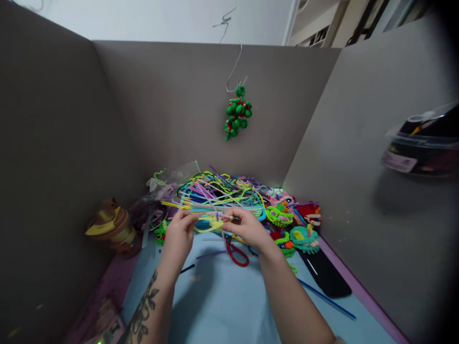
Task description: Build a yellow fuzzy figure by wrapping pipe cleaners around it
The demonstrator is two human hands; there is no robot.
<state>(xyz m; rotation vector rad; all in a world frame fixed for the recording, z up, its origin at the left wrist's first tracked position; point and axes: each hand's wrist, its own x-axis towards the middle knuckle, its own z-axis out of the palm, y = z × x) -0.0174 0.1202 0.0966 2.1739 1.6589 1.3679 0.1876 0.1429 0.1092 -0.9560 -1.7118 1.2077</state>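
Pinching a pale-yellow and lilac fuzzy-stem piece (216, 223) above the light-blue counter (229, 306), towards its far edge, with the fingers of the left hand (182, 230) and right hand (247, 227) closed on opposite ends. Hovering near red-handled scissors (231, 256), before heaped multicoloured fuzzy stems (204, 191) along the far edge, with a flat black rectangular slab (324, 274) by the right edge.

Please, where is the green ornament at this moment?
In the head view, the green ornament hangs near the middle, in front of the grey back panel, above the colourful pile and the right hand.
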